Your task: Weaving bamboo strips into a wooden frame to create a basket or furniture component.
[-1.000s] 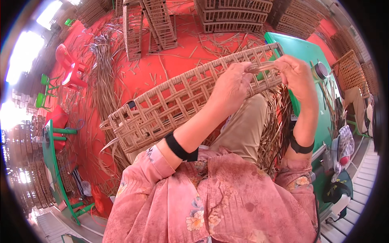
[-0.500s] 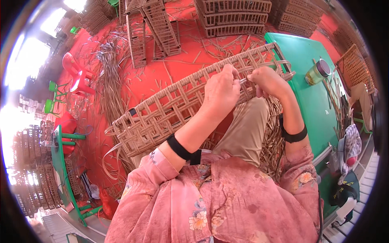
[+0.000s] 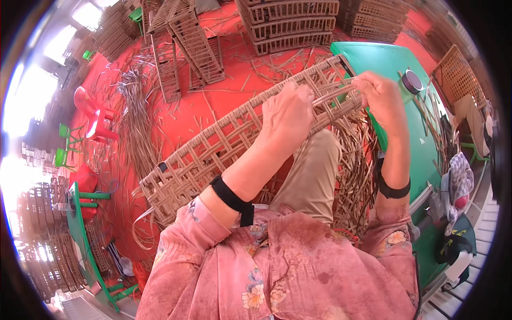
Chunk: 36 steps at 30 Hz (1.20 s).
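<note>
A long woven lattice panel [image 3: 213,154] of tan cane lies across my lap, slanting from lower left to upper right. My left hand [image 3: 288,112] presses down on its upper part, fingers curled over the weave. My right hand [image 3: 380,96] pinches a thin cane strand [image 3: 336,95] that runs between the two hands at the panel's right end. A bundle of loose cane strips [image 3: 354,170] hangs beside my right knee.
A green table [image 3: 410,128] with a small round tin [image 3: 412,81] stands at the right. Stacked woven crates [image 3: 290,24] and leaning lattice frames [image 3: 186,48] fill the far red floor. Loose cane [image 3: 136,117] lies at the left, near red and green chairs [image 3: 93,114].
My right hand has pulled away to the right from my left hand, drawing the strand out. The view has tilted slightly, showing more of the panel.
</note>
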Available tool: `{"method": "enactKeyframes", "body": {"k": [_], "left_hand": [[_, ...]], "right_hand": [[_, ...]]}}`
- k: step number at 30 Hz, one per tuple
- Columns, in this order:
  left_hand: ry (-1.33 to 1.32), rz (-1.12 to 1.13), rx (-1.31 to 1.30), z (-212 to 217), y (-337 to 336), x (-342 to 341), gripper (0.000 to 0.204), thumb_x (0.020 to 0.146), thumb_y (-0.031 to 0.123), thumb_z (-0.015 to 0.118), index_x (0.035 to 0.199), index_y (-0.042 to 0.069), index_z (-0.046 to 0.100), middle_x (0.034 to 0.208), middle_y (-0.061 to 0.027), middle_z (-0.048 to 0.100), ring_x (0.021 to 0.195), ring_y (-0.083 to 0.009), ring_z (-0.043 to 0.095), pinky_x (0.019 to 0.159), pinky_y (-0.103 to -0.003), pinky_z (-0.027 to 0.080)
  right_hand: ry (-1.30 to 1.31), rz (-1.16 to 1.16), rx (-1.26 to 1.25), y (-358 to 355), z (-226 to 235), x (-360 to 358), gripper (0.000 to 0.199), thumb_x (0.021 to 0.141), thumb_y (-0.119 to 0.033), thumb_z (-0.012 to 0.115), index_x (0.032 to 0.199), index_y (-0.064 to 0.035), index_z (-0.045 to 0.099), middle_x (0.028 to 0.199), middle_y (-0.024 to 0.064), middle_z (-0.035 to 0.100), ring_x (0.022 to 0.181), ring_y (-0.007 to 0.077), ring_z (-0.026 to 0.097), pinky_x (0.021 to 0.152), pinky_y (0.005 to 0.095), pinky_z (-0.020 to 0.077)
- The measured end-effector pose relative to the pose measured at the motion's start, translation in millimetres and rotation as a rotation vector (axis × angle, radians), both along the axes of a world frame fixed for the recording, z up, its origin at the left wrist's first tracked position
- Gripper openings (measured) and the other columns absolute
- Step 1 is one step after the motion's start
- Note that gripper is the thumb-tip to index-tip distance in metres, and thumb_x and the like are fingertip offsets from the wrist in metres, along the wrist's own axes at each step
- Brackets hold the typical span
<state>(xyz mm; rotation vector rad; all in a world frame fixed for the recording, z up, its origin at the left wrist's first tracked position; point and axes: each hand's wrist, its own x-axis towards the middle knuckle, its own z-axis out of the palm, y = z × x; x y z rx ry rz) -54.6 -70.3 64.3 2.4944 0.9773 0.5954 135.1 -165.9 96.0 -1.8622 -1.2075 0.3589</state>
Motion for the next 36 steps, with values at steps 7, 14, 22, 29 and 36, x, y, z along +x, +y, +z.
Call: {"method": "enactKeyframes", "body": {"k": [7, 14, 22, 29, 36], "left_hand": [[-0.435, -0.279, -0.572, -6.5, 18.4, 22.4, 0.022, 0.091, 0.018, 0.061, 0.102, 0.0, 0.065, 0.087, -0.015, 0.066, 0.074, -0.0263, 0.064, 0.071, -0.038, 0.052], [-0.19, -0.068, -0.163, -7.8, 18.6, 20.9, 0.021, 0.082, 0.017, 0.063, 0.09, -0.002, 0.064, 0.078, -0.0177, 0.067, 0.078, -0.0311, 0.067, 0.074, -0.041, 0.052], [-0.051, -0.11, -0.155, -5.1, 33.7, 46.9, 0.02, 0.08, 0.016, 0.065, 0.087, -0.002, 0.064, 0.08, -0.0192, 0.068, 0.082, -0.0331, 0.068, 0.076, -0.042, 0.052], [-0.032, -0.157, -0.231, -14.0, 39.0, 57.4, 0.019, 0.081, 0.016, 0.067, 0.089, -0.002, 0.064, 0.08, -0.0182, 0.068, 0.083, -0.0326, 0.068, 0.074, -0.043, 0.051], [-0.162, -0.317, 0.044, -19.0, 41.6, 77.9, 0.016, 0.084, 0.012, 0.06, 0.092, -0.001, 0.065, 0.088, -0.0193, 0.066, 0.09, -0.0345, 0.065, 0.078, -0.043, 0.05]], "right_hand": [[0.146, 0.04, 0.013, 8.3, -10.8, 3.4, 0.025, 0.093, -0.022, 0.062, 0.09, 0.002, 0.069, 0.055, 0.0043, 0.055, 0.052, 0.0111, 0.056, 0.051, 0.0284, 0.0425], [0.171, 0.088, -0.404, 26.8, -43.5, 25.2, 0.033, 0.096, -0.024, 0.052, 0.08, 0.0007, 0.066, 0.059, 0.0099, 0.064, 0.048, 0.0167, 0.061, 0.05, 0.033, 0.0487], [0.211, 0.154, -0.635, 46.9, -36.2, 27.0, 0.034, 0.093, -0.025, 0.054, 0.071, 0.0003, 0.063, 0.054, 0.0097, 0.062, 0.035, 0.0149, 0.05, 0.034, 0.0302, 0.0356], [0.213, 0.203, -0.391, 38.8, -57.2, 42.8, 0.036, 0.092, -0.023, 0.06, 0.066, 0.001, 0.066, 0.059, 0.0089, 0.065, 0.043, 0.0163, 0.057, 0.042, 0.0327, 0.045], [-0.217, -0.056, 0.166, 17.9, -53.8, 55.0, 0.024, 0.09, -0.027, 0.064, 0.084, -0.0044, 0.069, 0.067, 0.0119, 0.064, 0.063, 0.0195, 0.065, 0.06, 0.0359, 0.0496]]}}
